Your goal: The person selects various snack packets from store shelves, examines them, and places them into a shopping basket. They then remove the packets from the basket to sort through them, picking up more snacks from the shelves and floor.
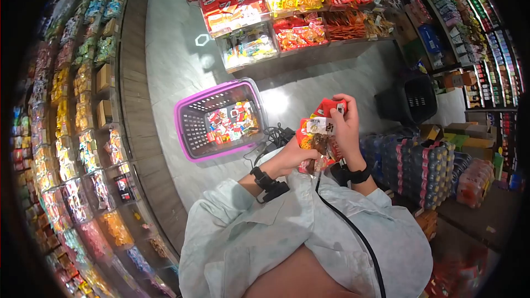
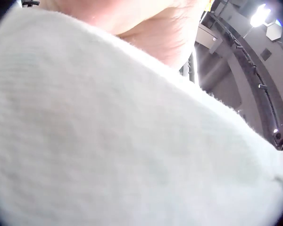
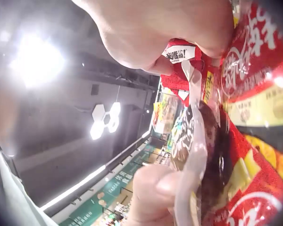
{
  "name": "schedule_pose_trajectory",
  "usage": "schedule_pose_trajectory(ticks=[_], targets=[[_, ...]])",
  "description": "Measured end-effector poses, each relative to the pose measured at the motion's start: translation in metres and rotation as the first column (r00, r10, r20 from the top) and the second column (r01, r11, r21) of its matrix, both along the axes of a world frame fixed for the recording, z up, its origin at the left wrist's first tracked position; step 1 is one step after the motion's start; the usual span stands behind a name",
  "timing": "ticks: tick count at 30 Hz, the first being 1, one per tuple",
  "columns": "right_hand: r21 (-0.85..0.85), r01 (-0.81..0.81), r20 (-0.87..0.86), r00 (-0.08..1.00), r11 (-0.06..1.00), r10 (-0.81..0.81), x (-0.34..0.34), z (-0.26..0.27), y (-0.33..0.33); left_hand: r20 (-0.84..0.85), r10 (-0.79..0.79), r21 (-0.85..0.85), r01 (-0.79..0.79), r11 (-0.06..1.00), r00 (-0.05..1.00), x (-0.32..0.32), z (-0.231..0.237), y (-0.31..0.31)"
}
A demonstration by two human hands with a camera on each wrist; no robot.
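Note:
Both hands hold a bunch of small snack packets (image 1: 320,134), red, yellow and brown, in front of the shirt. The left hand (image 1: 293,157) grips the bunch from the lower left, its thumb across the front. At the upper right, the right hand (image 1: 346,127) pinches a red packet (image 1: 327,107) of the same bunch. Close up in the right wrist view are a shiny red packet (image 3: 252,56) and a dark brown clear-edged packet (image 3: 210,146), with the right hand (image 3: 165,28) above. In the left wrist view a pale sleeve (image 2: 113,136) hides the left fingers and the packets.
A purple-rimmed basket (image 1: 178,120) with several snack packets inside stands on the floor, cables (image 1: 279,134) beside it. Tiered snack bins (image 1: 251,66) are ahead, and long shelves (image 1: 83,132) line the left. A black basket (image 1: 395,105) and shrink-wrapped bottles (image 1: 419,171) stand at right.

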State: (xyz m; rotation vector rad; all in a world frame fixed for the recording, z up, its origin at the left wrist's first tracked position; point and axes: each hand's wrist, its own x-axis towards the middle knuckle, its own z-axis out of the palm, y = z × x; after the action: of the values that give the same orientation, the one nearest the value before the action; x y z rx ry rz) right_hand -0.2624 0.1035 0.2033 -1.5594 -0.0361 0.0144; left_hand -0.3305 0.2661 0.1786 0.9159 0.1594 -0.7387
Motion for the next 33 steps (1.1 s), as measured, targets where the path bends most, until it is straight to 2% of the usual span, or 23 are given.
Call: schedule_pose_trajectory(ticks=[3, 6, 9, 12, 15, 17, 21, 22, 25, 28, 33], targets=[[0.203, -0.021, -0.067, 0.997, 0.979, 0.035, 0.026, -0.004, -0.045, -0.025, 0.031, 0.047, -0.030, 0.998, 0.999, 0.015, 0.011, -0.034], [0.329, 0.044, -0.164, 0.986, 0.943, 0.011, 0.049, -0.002, -0.094, -0.067, 0.087, 0.074, -0.082, 0.994, 0.994, 0.023, 0.005, -0.066], [0.286, 0.110, -0.162, 0.985, 0.952, -0.065, 0.066, -0.004, -0.145, -0.087, 0.179, 0.104, -0.170, 0.980, 0.980, 0.034, 0.001, -0.095], [0.253, 0.175, -0.205, 0.971, 0.952, -0.124, 0.075, -0.010, -0.196, -0.199, 0.297, 0.117, -0.278, 0.953, 0.934, 0.046, -0.001, -0.122], [0.233, 0.227, -0.271, 0.949, 0.946, -0.162, 0.074, -0.015, -0.238, -0.286, 0.321, 0.086, -0.309, 0.947, 0.903, 0.063, 0.006, -0.141], [0.219, 0.252, -0.306, 0.935, 0.943, -0.179, 0.070, -0.021, -0.262, -0.286, 0.309, 0.030, -0.313, 0.949, 0.907, 0.074, 0.004, -0.154], [0.204, 0.300, -0.426, 0.884, 0.932, -0.192, 0.058, -0.039, -0.297, -0.213, 0.179, -0.056, -0.195, 0.979, 0.960, 0.098, 0.015, -0.180], [0.202, 0.313, -0.468, 0.863, 0.928, -0.189, 0.056, -0.039, -0.299, -0.193, 0.149, -0.036, -0.159, 0.987, 0.970, 0.102, 0.017, -0.186], [0.222, 0.334, -0.452, 0.868, 0.916, -0.207, 0.051, -0.039, -0.296, -0.149, 0.043, 0.034, -0.038, 0.999, 0.988, 0.114, 0.024, -0.197], [0.246, 0.283, -0.445, 0.883, 0.927, -0.151, 0.049, -0.057, -0.294, -0.084, -0.092, 0.086, 0.099, 0.991, 0.992, 0.123, 0.014, -0.204], [0.267, 0.216, -0.515, 0.856, 0.939, -0.050, 0.061, -0.066, -0.287, 0.013, -0.018, 0.049, 0.018, 0.999, 1.000, 0.131, 0.019, -0.203]])
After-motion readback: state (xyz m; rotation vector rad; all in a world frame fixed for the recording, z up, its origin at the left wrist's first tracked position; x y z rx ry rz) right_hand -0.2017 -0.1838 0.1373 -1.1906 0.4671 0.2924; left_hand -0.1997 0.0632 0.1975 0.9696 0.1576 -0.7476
